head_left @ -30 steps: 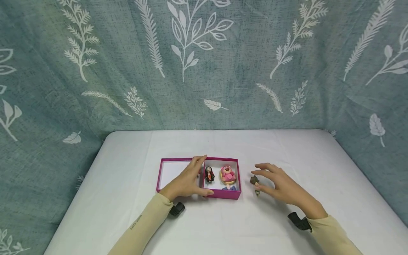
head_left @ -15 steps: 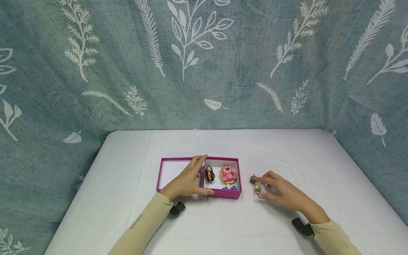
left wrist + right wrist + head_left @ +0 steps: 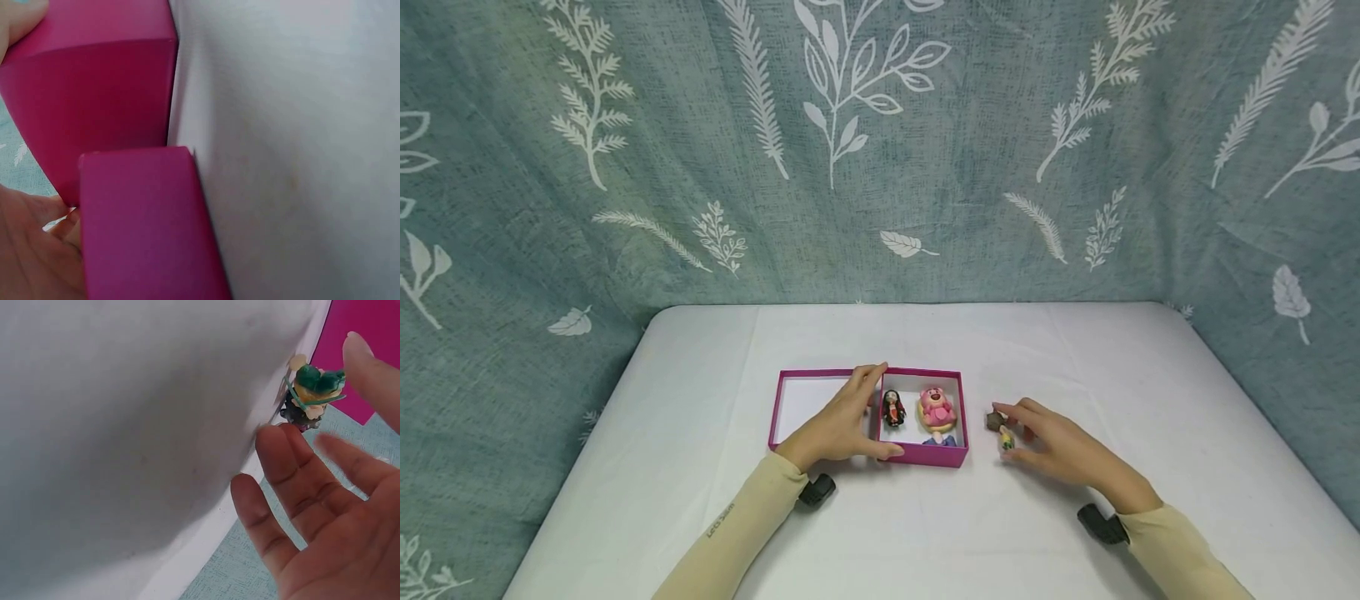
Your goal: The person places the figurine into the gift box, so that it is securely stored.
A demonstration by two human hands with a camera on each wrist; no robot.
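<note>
My left hand (image 3: 842, 425) grips the magenta box (image 3: 925, 457) across its left end, thumb at the front edge and fingers at the back. In the left wrist view the thumb lies on the box (image 3: 94, 87). Inside are a dark-haired doll figurine (image 3: 893, 410), a pink bear figurine (image 3: 937, 408) and a partly hidden blue piece (image 3: 940, 440). To the right of the box, my right hand (image 3: 1060, 446) is by a small yellow-green figurine (image 3: 1007, 439) and a brown figurine (image 3: 995, 421). In the right wrist view, thumb and fingers stand apart around the green-topped figurine (image 3: 315, 387).
A shallow magenta-rimmed tray, perhaps the lid (image 3: 808, 400), lies against the box's left side, partly under my left hand. The white table (image 3: 925, 533) carries everything. A teal leaf-patterned cloth (image 3: 970, 167) hangs behind the table.
My right hand has come down and forward over the small figurines, its fingers now closer around the yellow-green one. The left hand and the box have stayed put.
</note>
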